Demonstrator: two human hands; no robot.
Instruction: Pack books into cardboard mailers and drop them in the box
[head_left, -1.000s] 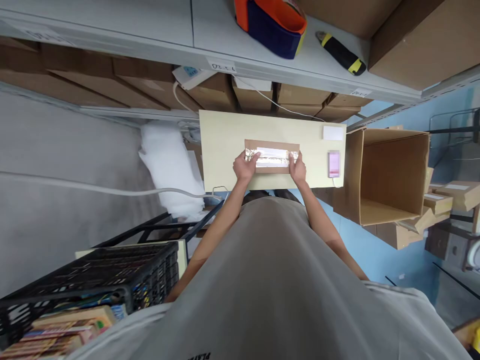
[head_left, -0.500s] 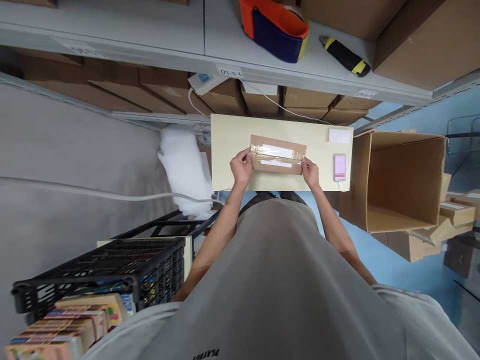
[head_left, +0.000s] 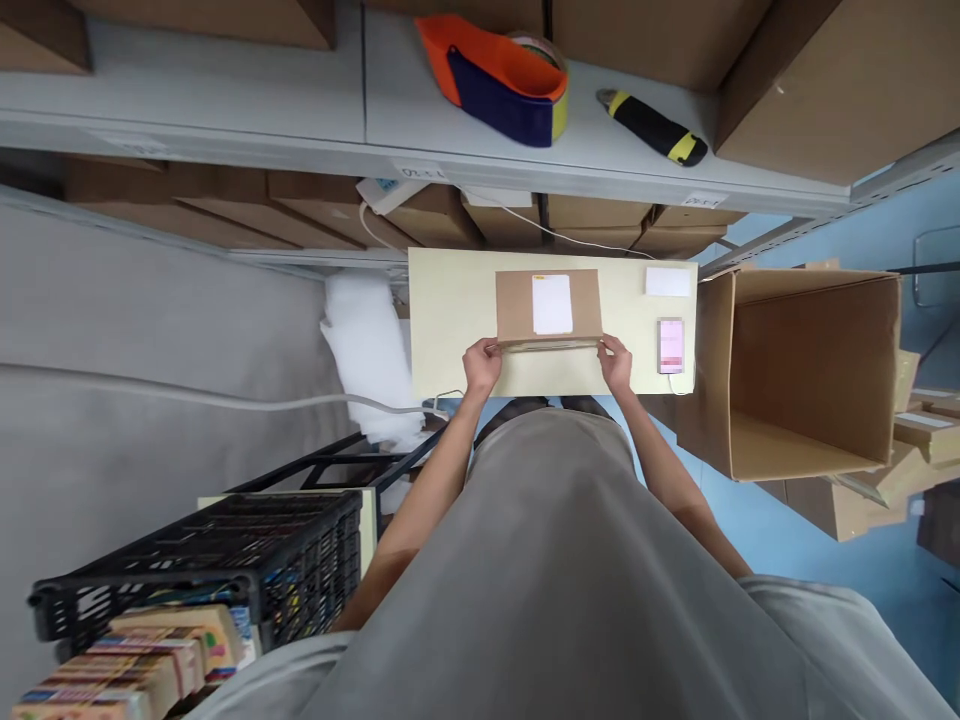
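Observation:
A small brown cardboard box (head_left: 514, 305) with a white label (head_left: 553, 304) on its upper face is over the pale yellow table (head_left: 450, 300). My left hand (head_left: 482, 364) pinches its near left corner, and my right hand (head_left: 615, 362) pinches the near right corner. Shiny tape shows along the narrow side that faces me. To the right on the table lie a phone (head_left: 670, 346) with a pink screen and a cable, and a white rectangular item (head_left: 667, 281) behind it.
Behind the table, a grey shelf (head_left: 300, 125) holds an orange-and-blue tape dispenser (head_left: 499, 90) and a black-and-yellow cutter (head_left: 654, 127). A large open carton (head_left: 716, 370) stands right. White wrap (head_left: 367, 350) and a black crate (head_left: 311, 560) are at left.
The box has turned over: its taped face with two white strips showed before, and now the face with one large label does. Both hands still hold its ends. The view has shifted slightly.

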